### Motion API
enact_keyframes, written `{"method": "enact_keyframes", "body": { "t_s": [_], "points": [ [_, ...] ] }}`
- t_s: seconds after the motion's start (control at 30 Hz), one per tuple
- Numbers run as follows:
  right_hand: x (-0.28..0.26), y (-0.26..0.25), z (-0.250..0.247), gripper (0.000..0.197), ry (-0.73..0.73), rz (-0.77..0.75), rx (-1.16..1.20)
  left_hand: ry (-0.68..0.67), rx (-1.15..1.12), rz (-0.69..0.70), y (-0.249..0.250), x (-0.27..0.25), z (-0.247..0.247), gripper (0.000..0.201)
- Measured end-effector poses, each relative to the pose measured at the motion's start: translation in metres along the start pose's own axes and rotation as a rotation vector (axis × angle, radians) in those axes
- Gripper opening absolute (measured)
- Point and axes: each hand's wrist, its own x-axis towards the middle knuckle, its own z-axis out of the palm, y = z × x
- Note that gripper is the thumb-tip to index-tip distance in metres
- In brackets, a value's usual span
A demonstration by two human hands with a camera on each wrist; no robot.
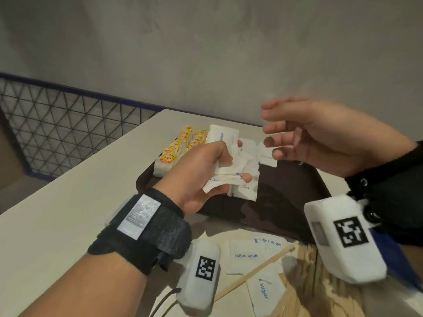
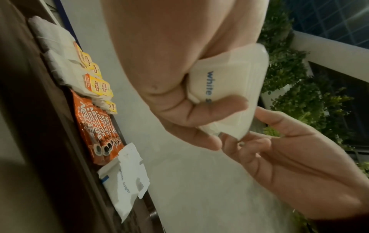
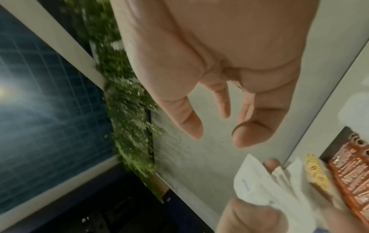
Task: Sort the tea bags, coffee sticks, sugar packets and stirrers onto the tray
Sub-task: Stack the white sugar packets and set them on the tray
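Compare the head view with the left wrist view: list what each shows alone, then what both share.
Only the head view: loose sugar packets and a wooden stirrer lying off the tray, near the person.
Only the left wrist view: orange coffee sticks on the tray.
Both: the left hand gripping white sugar packets, the open right hand, yellow-tagged tea bags, the dark tray.

"white sugar" on sugar packets; "NESCAFE" on coffee sticks (tea tags unreadable).
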Motion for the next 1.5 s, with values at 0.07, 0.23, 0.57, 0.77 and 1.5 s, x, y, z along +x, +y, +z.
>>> {"method": "enact_keyframes", "body": {
  "t_s": [0.07, 0.23, 0.57, 0.77, 1.5],
  "points": [
    [-0.008, 0.012, 0.003, 0.034, 0.069, -0.036, -0.049, -0.063, 0.08, -0.015, 0.001, -0.004, 0.001, 0.046],
    [-0.019, 0.039, 0.002, 0.035, 0.122, -0.146, -0.353, -0.205, 0.27, -0.017, 0.0, -0.011, 0.005, 0.033],
    [-0.015, 0.042, -0.017, 0.012, 0.05, -0.248, -0.601, -0.081, 0.272, 0.037, -0.006, -0.003, 0.001, 0.055],
    [-0.014, 0.04, -0.015, 0.011, 0.019, -0.219, -0.393, 0.003, 0.178, 0.121, 0.0, -0.004, 0.002, 0.045],
    [-0.012, 0.042, -0.006, 0.011, -0.053, -0.05, -0.08, 0.075, 0.086, 0.144, -0.002, -0.005, 0.008, 0.054]
  ]
}}
